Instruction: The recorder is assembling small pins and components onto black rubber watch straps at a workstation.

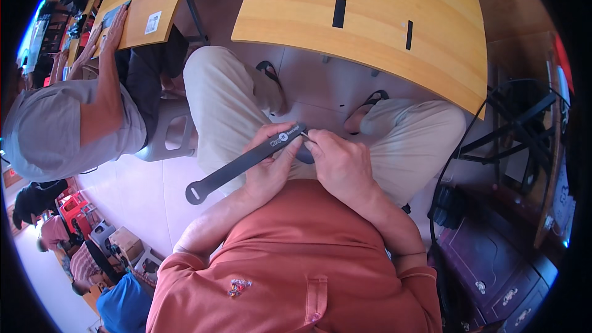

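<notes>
Both hands, left (266, 169) and right (342, 163), grip a dark flat strap (243, 161) over the lap. The bench (370, 24) edge lies beyond the knees; a seated person (68, 123) crowds the left.

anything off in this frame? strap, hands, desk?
Nothing stands out. Both hands, left hand and right hand, hold the dark grey strap over the lap; it looks intact, its slotted end sticking out to the left. The wooden desk ahead shows no spill or damage.

Your left hand (271, 160) and right hand (342, 163) meet at frame centre over your lap, the strap (243, 163) slanting down-left from them. The table (370, 18) spans the top; another person (68, 123) sits at left.
</notes>
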The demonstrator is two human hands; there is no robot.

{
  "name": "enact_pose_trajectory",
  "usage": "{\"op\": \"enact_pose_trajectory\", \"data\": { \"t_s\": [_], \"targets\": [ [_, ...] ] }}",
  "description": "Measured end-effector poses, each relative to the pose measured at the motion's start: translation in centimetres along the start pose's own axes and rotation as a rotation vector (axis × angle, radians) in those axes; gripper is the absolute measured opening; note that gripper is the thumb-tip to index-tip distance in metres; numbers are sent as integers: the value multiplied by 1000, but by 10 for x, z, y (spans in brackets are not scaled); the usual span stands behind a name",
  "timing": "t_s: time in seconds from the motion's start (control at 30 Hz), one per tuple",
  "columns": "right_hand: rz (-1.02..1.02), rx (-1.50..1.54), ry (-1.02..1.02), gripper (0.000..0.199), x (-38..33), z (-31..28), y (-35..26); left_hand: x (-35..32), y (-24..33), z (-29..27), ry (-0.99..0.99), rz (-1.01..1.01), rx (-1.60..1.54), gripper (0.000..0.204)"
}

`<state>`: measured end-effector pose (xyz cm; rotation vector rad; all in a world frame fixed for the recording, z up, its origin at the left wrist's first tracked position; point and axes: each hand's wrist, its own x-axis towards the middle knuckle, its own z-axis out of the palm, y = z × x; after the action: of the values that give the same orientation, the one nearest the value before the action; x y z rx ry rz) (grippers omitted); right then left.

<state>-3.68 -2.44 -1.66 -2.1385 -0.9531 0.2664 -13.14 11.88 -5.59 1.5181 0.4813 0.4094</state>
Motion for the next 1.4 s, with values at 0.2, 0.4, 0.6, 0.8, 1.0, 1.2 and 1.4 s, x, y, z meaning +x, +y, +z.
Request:
{"op": "enact_pose_trajectory", "data": {
  "t_s": [0.2, 0.4, 0.6, 0.8, 1.0, 1.2, 1.4],
  "targets": [
    [31, 101, -3, 15, -1, 3, 2, 4, 1, 3, 18, 174, 91, 19],
    [6, 40, -3, 16, -7, 6, 12, 7, -2, -8, -122, 15, 73, 17],
    [9, 88, -34, 18, -12, 9, 14, 3, 5, -9, -218, -232, -38, 20],
    [115, 160, -42, 23, -15, 9, 2, -5, 6, -10, -147, 108, 273, 19],
    [112, 44, -49, 31, -26, 16, -2, -11, 8, -3, -121, 198, 302, 19],
    [110, -15, -55, 37, -27, 16, -10, -17, 1, -5, -119, 196, 271, 18],
    [120, 23, -32, 40, -29, 23, -5, -17, 1, -3, -116, 209, 263, 19]
  ]
}}
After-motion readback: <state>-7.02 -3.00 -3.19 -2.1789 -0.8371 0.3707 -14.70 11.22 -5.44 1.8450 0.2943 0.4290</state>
